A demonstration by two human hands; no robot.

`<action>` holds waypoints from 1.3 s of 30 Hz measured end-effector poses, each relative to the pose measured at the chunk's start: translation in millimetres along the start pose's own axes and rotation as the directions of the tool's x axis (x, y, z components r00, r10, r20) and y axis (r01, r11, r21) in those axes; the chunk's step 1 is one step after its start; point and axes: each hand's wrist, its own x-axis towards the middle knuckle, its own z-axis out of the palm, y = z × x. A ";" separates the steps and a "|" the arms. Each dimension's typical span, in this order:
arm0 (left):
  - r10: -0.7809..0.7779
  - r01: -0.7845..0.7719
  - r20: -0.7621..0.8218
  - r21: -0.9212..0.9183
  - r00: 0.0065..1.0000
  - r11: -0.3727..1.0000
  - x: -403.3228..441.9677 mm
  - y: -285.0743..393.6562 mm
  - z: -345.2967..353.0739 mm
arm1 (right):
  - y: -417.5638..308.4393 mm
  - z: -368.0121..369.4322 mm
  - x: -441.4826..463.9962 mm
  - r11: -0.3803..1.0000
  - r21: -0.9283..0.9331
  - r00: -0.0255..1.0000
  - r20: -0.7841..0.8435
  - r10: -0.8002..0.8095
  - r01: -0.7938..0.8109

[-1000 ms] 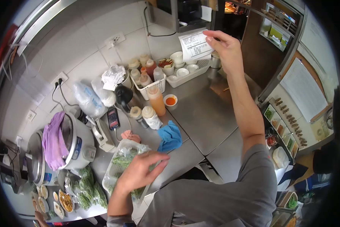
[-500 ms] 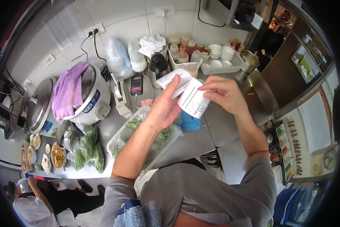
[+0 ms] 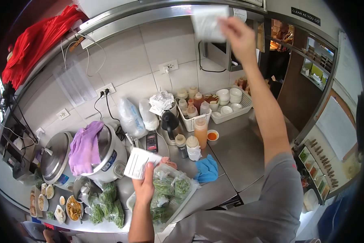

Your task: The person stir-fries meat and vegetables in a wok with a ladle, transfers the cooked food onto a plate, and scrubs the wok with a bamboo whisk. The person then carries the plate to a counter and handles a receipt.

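My left hand (image 3: 144,187) is closed on a printed paper slip (image 3: 138,164), held over the counter between the rice cooker and the tray of bagged greens. Raised high at the top of the view, my right hand (image 3: 239,37) pinches another white paper slip (image 3: 209,25). This slip is blurred and hangs in front of the metal shelf edge (image 3: 165,13); I cannot tell whether it touches it. Beneath the left hand, a plastic tray (image 3: 181,210) contains bagged leafy greens (image 3: 165,188).
Rice cooker (image 3: 116,152) with purple cloth (image 3: 86,148) at left. A phone (image 3: 151,142), black-topped jug (image 3: 170,126), sauce bottle (image 3: 200,131), small sauce bowl (image 3: 213,135) and blue cloth (image 3: 206,168) are on the counter. Behind, a basket (image 3: 193,122) holds bottles; another tray (image 3: 230,116) holds bowls.
The slips were together in both hands; now they are apart. My right hand has risen with one slip, while my left has lowered leftward with the other. The view has tilted upward.
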 end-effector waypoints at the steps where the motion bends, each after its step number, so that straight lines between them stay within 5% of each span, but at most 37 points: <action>1: -0.019 0.019 -0.005 0.043 1.000 0.999 -8.8 -1.0 -11.9 | 31.3 -1.6 20.3 0.999 -0.029 0.992 -0.117 -0.038 0.035; 4: -0.099 0.103 -0.043 0.101 0.994 0.990 -38.2 -4.4 -44.9 | 122.7 13.1 35.2 0.978 0.057 0.975 -0.086 0.204 -0.200; 10: -0.248 0.276 -0.153 0.198 0.957 0.941 -92.8 -12.6 -95.3 | 147.4 30.7 40.7 0.955 0.193 0.946 -0.192 0.260 -0.223; 14: -0.275 0.307 -0.244 0.104 0.930 0.946 -112.7 -12.1 -99.9 | 144.4 28.4 50.7 0.953 -0.057 0.942 -0.179 0.285 -0.299; 18: -0.257 0.286 -0.266 0.074 0.929 0.955 -121.5 -18.8 -95.7 | 161.7 36.0 63.3 0.990 -0.001 0.953 -0.273 0.134 -0.140; 20: -0.304 0.338 -0.221 0.138 0.927 0.931 -120.3 -7.9 -91.4 | 141.1 32.1 71.0 0.906 -0.255 0.927 -0.256 0.274 -0.338; 21: -0.319 0.356 -0.208 0.177 0.925 0.917 -120.8 -7.0 -94.1 | 153.3 31.4 74.5 0.927 -0.329 0.961 -0.261 0.092 -0.179; 23: -0.295 0.339 -0.201 0.240 0.934 0.910 -127.1 -9.8 -99.6 | 206.5 23.1 80.9 0.866 -0.492 0.974 -0.224 -0.028 -0.088; 24: -0.254 0.303 -0.201 0.272 0.946 0.913 -127.7 -9.1 -106.6 | 206.3 14.2 83.8 0.662 -0.739 0.984 0.004 -0.179 0.123; 26: -0.191 0.239 -0.187 0.280 0.964 0.930 -127.5 7.9 -111.7 | 238.3 10.3 96.3 0.820 -0.571 0.996 -0.036 -0.080 0.045; 27: -0.295 0.334 -0.194 0.215 0.936 0.918 -128.5 18.4 -117.0 | 252.4 6.6 102.1 0.811 -0.574 0.990 -0.003 -0.144 0.116; 31: -0.138 0.122 -0.258 -0.076 0.956 0.990 -138.3 36.8 -136.9 | 270.6 6.2 124.6 0.760 -0.582 0.905 -0.092 -0.416 0.290; 34: -0.053 0.093 -0.363 0.093 0.930 0.991 -160.2 46.0 -161.2 | 248.2 2.5 127.5 0.666 -0.708 0.842 -0.195 -0.503 0.234; 39: 0.069 0.026 -0.679 0.130 0.731 0.991 -205.1 83.3 -199.8 | 136.1 43.6 94.1 0.755 -0.624 0.833 -0.296 -0.468 0.203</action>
